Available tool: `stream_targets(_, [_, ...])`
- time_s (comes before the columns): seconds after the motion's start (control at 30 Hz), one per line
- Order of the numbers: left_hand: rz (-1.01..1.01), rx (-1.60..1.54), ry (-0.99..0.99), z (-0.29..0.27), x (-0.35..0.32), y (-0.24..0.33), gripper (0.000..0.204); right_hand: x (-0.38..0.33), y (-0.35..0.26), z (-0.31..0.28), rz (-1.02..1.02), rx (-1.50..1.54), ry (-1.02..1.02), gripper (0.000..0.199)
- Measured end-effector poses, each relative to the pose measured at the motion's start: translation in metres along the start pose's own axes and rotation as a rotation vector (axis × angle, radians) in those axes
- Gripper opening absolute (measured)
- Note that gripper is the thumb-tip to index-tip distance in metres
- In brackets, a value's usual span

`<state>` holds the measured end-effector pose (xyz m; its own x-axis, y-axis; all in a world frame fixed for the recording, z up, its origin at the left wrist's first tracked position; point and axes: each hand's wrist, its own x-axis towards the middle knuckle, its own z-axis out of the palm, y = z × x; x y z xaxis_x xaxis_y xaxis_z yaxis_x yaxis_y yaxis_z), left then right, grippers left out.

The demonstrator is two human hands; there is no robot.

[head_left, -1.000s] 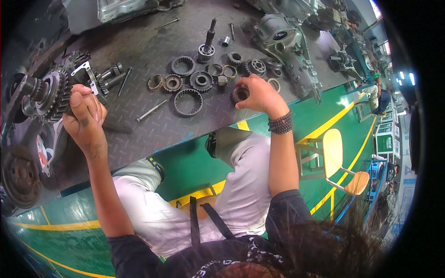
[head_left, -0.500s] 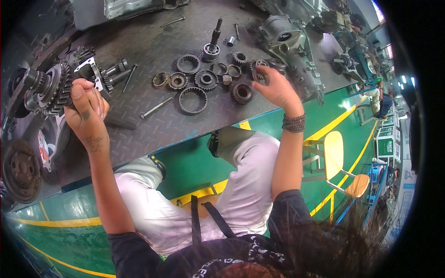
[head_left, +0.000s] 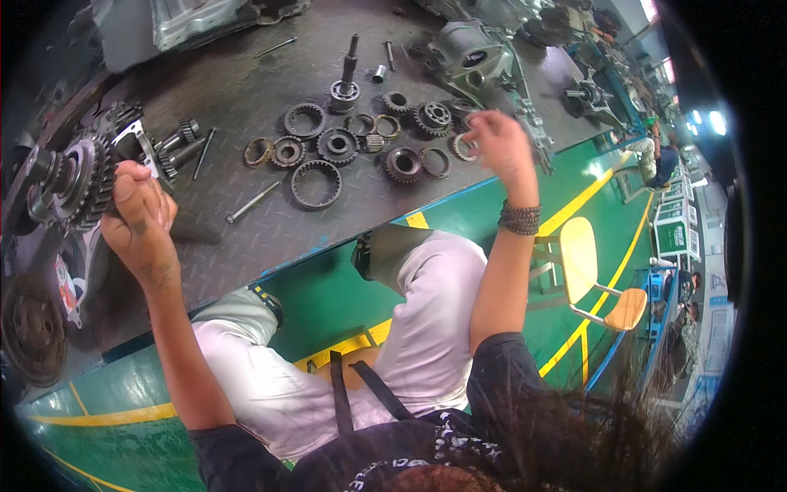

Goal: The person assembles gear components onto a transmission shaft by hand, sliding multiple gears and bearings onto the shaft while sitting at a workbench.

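Observation:
My left hand (head_left: 141, 215) is closed beside a large toothed gear assembly (head_left: 78, 176) at the left of the bench; whatever its curled fingers hold is hidden. My right hand (head_left: 502, 149) hovers with loosely bent, parted fingers and nothing visible in them. Its fingertips are nearest a thin metal ring (head_left: 464, 148); whether they touch it I cannot tell. Left of that lie another thin ring (head_left: 435, 162), a dark gear (head_left: 403, 165) and a gear with a bearing (head_left: 434, 118). Several more gears and toothed rings (head_left: 316, 184) spread across the middle, below an upright shaft (head_left: 348, 74).
Bolts (head_left: 252, 202) lie on the dark chequered metal bench (head_left: 270, 238). Grey castings stand behind, including a housing (head_left: 471, 57) at the right. A round rusty disc (head_left: 33, 336) is at far left. A yellow chair (head_left: 580, 262) stands on the green floor; people are seated farther off.
My right hand has drawn away from the gear with the bearing toward the right, uncovering two thin rings. The whole view has shifted slightly. My left hand stays closed by the gear assembly.

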<state>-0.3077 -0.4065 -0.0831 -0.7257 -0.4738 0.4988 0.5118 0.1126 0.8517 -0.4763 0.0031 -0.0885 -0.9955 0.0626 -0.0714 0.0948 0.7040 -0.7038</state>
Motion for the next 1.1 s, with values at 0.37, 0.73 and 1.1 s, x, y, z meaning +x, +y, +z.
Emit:
stream_targets(0.37, [-0.017,-0.013,0.043,-0.003,0.006,-0.005,0.04,0.02,0.058,0.021,0.082,-0.459,0.011,0.088])
stream_targets(0.73, [-0.005,-0.008,0.058,0.004,0.003,-0.001,0.032,0.024,0.063,0.02,0.129,-0.447,0.153,0.034])
stream_targets(1.1, [-0.018,-0.041,0.071,-0.004,0.006,-0.002,0.034,0.035,0.097,0.026,-0.143,-0.29,0.133,0.021])
